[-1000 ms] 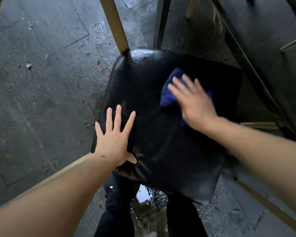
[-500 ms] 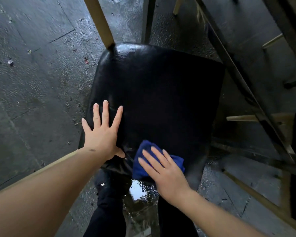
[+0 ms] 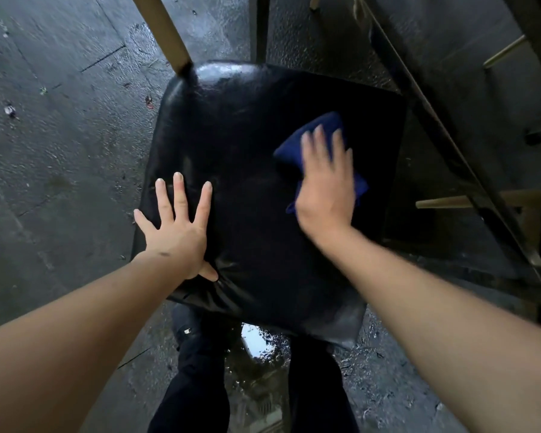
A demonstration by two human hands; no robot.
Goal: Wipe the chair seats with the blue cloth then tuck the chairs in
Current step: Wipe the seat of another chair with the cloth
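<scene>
On the left, the left hand (image 3: 175, 226) lies flat on the near left part of the seat (image 3: 247, 170), with its fingers (image 3: 179, 192) straight and spread and the thumb at the near edge. It grips nothing; it only presses down. This is a good way to keep the chair steady, so the hand should keep its weight there while the other hand works.

In the middle, the seat is black and shiny, and it looks wet at the far left corner and at the near right corner. I judge that those two corners need a pass of the cloth, because a wipe across the middle alone would miss them.

On the right, the right hand (image 3: 325, 182) presses the cloth (image 3: 317, 132) on the far right part of the seat. Its fingers are stretched out over the cloth, not curled round it, and they are blurred, so the hand seems to be in the middle of a stroke. The cloth is bunched under the palm and shows beyond the fingertips and at the right of the hand.

To do this step well, I would make long strokes that overlap, with even pressure and the cloth fully under the palm, so that it does not slip out. The floor (image 3: 60, 151) is wet, with a puddle (image 3: 256, 340) near the feet, so the cloth should stay off it.
</scene>
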